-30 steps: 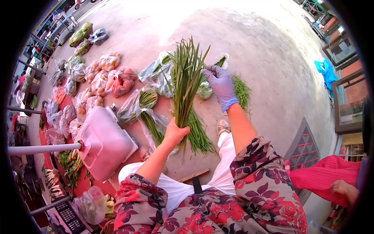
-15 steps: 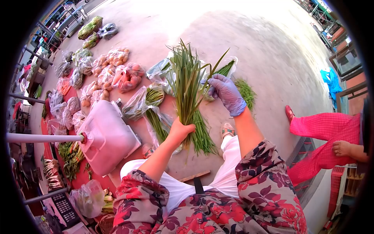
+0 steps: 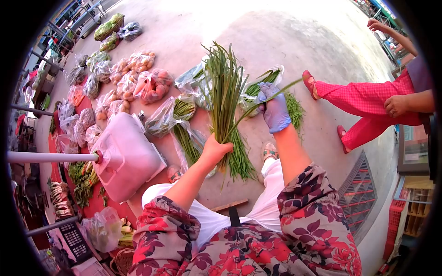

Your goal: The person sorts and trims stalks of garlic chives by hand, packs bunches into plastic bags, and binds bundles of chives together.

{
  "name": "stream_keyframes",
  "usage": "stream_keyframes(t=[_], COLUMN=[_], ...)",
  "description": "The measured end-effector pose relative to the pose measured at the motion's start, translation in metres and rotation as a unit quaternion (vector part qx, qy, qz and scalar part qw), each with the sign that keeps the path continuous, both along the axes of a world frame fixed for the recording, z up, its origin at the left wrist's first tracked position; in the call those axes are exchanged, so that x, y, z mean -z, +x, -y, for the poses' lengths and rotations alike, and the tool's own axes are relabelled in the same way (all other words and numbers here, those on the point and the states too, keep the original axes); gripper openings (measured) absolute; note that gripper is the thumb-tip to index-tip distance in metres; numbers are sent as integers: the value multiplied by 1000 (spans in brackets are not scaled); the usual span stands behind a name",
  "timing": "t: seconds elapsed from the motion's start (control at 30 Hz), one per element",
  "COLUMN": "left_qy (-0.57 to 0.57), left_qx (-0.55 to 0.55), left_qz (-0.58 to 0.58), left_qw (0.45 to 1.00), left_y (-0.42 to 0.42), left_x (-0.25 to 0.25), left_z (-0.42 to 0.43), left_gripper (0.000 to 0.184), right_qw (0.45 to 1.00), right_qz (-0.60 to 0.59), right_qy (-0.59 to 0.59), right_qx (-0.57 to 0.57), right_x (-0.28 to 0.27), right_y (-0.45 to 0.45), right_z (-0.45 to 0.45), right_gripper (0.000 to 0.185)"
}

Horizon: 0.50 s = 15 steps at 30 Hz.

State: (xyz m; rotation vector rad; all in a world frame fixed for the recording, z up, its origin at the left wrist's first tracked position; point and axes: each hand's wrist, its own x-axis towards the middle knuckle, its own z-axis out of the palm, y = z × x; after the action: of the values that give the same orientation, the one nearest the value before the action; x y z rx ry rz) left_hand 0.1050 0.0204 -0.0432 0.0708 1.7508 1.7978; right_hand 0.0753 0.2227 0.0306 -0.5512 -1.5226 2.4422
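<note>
Bunch of long leaves (image 3: 224,92): flat, narrow, deep green, paler towards the base; tips uneven, fanned out above the grip. Bare left hand (image 3: 217,149) closed firmly round the lower part, bunch nearly upright. Gloved right hand (image 3: 276,110), to the right of and above that grip, fingers closed on a single leaf (image 3: 289,87) angled out from the bunch.

Containers: clear bag (image 3: 161,117) left of the left-hand grip, green stems showing at its opening. Further left and beyond, tied clear bag (image 3: 154,85), rounded red-orange produce inside. Beyond the grips, to the right, open clear bag (image 3: 277,73) with thin green stalks. Loose green stalks (image 3: 241,161) lie on the ground just below and right of the left-hand grip.
</note>
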Motion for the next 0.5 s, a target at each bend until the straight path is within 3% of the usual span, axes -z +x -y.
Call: stream_keyframes(t=[0.07, 0.1, 0.2, 0.33, 0.5], left_qy=[-28, -42, -180, -243, -268], left_qx=[-7, -10, -22, -39, -32], left_qz=[-18, -28, -105, -161, -218], left_qw=[999, 999, 978, 956, 938], left_y=[1, 1, -2, -6, -6], left_x=[7, 11, 19, 15, 6], left_z=[1, 2, 5, 6, 1], left_gripper=[22, 22, 33, 41, 41], right_qw=[998, 989, 972, 971, 960], right_qz=[-25, -94, -161, 36, 48], right_qy=[31, 82, 151, 168, 171], right_qx=[47, 84, 78, -164, -216], right_x=[-1, -2, -7, -13, -2], right_y=[-1, -5, -1, 10, 9], right_z=[-6, -3, 8, 27, 40], right_gripper=[6, 6, 10, 12, 12])
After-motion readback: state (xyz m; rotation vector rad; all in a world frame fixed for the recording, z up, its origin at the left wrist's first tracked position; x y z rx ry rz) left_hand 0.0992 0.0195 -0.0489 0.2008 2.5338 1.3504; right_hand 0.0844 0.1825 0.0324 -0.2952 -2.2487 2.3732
